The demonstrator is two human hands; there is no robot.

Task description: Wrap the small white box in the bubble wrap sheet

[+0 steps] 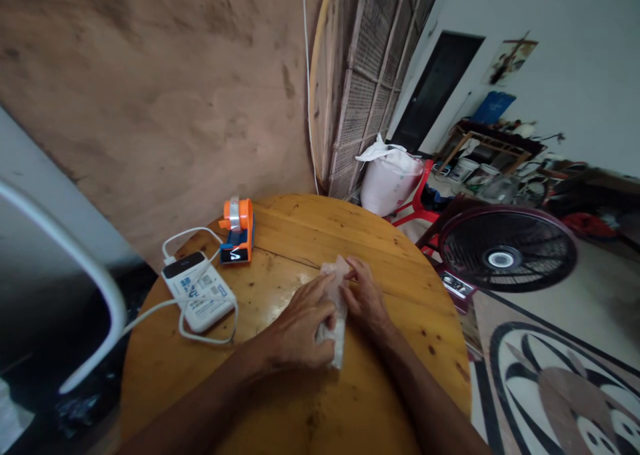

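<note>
On the round wooden table (280,408) lies a small whitish folded packet (337,288), paper or thin plastic, I cannot tell which. My left hand (300,325) presses on its left side with the fingers curled over it. My right hand (364,296) pinches its right edge near the top. Both hands meet over the packet in the middle of the table.
An orange and blue tape dispenser (237,232) stands at the table's far left. A white power bank (199,290) with a looped white cable (207,338) lies nearer. A floor fan (507,248) stands right of the table, a white sack (387,175) behind it. A plywood wall rises at the back.
</note>
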